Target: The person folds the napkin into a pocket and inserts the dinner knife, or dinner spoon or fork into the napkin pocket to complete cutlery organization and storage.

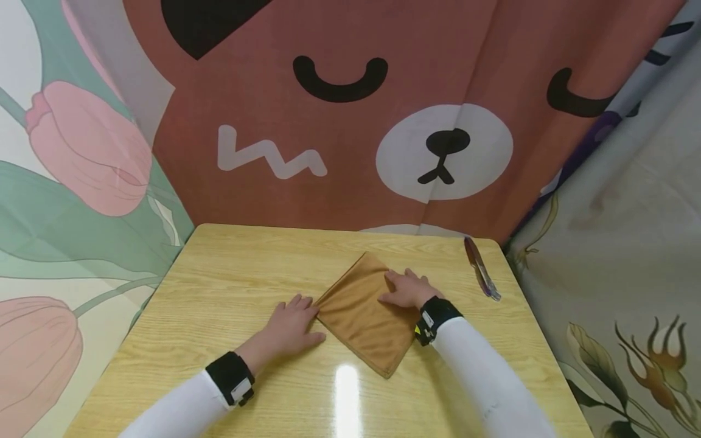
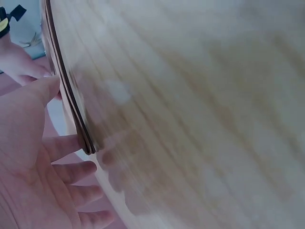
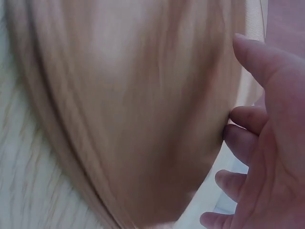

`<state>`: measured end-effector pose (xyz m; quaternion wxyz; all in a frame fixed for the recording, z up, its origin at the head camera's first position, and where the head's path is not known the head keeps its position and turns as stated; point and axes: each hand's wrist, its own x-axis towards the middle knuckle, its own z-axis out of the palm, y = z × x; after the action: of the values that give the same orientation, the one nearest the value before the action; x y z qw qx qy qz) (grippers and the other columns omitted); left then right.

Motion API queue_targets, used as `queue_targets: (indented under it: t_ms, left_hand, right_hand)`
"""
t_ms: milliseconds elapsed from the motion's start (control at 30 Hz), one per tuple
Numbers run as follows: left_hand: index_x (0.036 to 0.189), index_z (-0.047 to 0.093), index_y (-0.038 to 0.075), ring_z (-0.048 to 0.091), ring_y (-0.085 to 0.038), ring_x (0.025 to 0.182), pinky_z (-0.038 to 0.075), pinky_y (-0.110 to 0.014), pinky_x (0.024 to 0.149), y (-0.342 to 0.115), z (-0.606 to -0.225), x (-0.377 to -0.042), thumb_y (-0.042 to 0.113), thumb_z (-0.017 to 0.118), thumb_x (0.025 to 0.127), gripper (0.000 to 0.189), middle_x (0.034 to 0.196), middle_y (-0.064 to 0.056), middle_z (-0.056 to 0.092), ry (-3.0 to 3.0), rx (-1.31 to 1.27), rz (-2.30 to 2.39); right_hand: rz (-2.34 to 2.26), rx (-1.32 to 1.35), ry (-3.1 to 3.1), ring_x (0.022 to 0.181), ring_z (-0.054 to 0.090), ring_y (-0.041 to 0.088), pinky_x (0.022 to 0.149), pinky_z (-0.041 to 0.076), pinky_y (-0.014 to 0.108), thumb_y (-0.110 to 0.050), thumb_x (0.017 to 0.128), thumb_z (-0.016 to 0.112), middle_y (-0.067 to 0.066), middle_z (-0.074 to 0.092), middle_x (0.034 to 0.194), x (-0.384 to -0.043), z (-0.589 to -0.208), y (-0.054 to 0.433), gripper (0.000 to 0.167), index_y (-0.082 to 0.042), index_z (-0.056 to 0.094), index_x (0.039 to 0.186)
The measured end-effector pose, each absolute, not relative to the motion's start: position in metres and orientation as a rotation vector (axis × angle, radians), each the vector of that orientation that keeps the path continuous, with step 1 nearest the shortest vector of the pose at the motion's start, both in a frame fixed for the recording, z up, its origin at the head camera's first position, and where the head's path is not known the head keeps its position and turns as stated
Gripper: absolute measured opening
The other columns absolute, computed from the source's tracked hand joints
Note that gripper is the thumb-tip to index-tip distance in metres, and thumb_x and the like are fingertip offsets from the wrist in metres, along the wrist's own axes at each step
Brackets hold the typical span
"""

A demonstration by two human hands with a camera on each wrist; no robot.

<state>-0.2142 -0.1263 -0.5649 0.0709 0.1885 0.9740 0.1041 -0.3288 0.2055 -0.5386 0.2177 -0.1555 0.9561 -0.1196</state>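
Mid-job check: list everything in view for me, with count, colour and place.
folded cloth: one, orange-brown, middle of the table, between the hands
slim item: one, dark reddish with a clear-looking end, far right of the table; exact kind unclear
table: one, light yellow wood grain, under the cloth
bear-print fabric: one, reddish brown, behind the table
tulip-print fabric: one, green, pink and white, left side
flower-print fabric: one, greyish with brown flowers, right side
sleeves: two, white, on the forearms
wristbands: two, black, one per wrist
left hand: one, bare, at the cloth's left corner
right hand: one, bare, at the cloth's upper right edge
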Motion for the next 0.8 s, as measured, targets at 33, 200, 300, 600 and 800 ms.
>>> queue_targets:
  t_ms: [33,200,300,600,800]
  left_hand:
    - [0.150,0.053,0.012,0.035,-0.044,0.152,0.033,-0.070,0.115,-0.127,-0.565,-0.212,0.066,0.061,0.093,0.079,0.161,-0.016,0.044,2.928,0.577,0.321]
    - [0.147,0.057,0.012,0.037,-0.046,0.150,0.034,-0.072,0.113,-0.128,-0.562,-0.205,0.064,0.063,0.093,0.075,0.159,-0.017,0.046,2.912,0.623,0.328]
    - [0.144,0.060,0.013,0.038,-0.046,0.150,0.035,-0.071,0.114,-0.128,-0.562,-0.200,0.064,0.061,0.094,0.072,0.159,-0.016,0.047,2.898,0.635,0.338]
    - [0.131,0.070,0.016,0.041,-0.045,0.148,0.036,-0.072,0.112,-0.127,-0.564,-0.191,0.063,0.062,0.093,0.061,0.158,-0.014,0.049,2.866,0.713,0.383]
    - [0.095,0.068,0.027,0.037,-0.049,0.149,0.033,-0.074,0.113,-0.120,-0.564,-0.192,0.055,0.060,0.099,0.030,0.159,-0.013,0.047,2.840,0.772,0.466]
  right_hand:
    - [-0.328,-0.429,2.647,0.159,0.015,0.045,0.120,0.011,0.076,-0.060,0.098,0.060,0.006,0.030,0.170,-0.329,-0.539,0.203,0.084,-0.018,0.030,0.163]
    - [-0.306,-0.427,2.663,0.159,0.014,0.044,0.121,0.012,0.075,-0.060,0.097,0.060,0.007,0.025,0.172,-0.331,-0.542,0.193,0.085,-0.017,0.030,0.164]
    - [-0.309,-0.449,2.676,0.159,0.015,0.045,0.120,0.014,0.076,-0.060,0.097,0.061,0.008,0.023,0.172,-0.332,-0.546,0.186,0.086,-0.016,0.029,0.164]
    - [-0.334,-0.571,2.721,0.158,0.018,0.045,0.118,0.024,0.074,-0.063,0.095,0.061,0.012,0.022,0.172,-0.327,-0.555,0.169,0.088,-0.014,0.031,0.163]
    - [-0.387,-0.658,2.703,0.160,0.012,0.042,0.120,0.013,0.075,-0.064,0.093,0.061,0.010,0.016,0.174,-0.325,-0.568,0.163,0.092,-0.017,0.026,0.165]
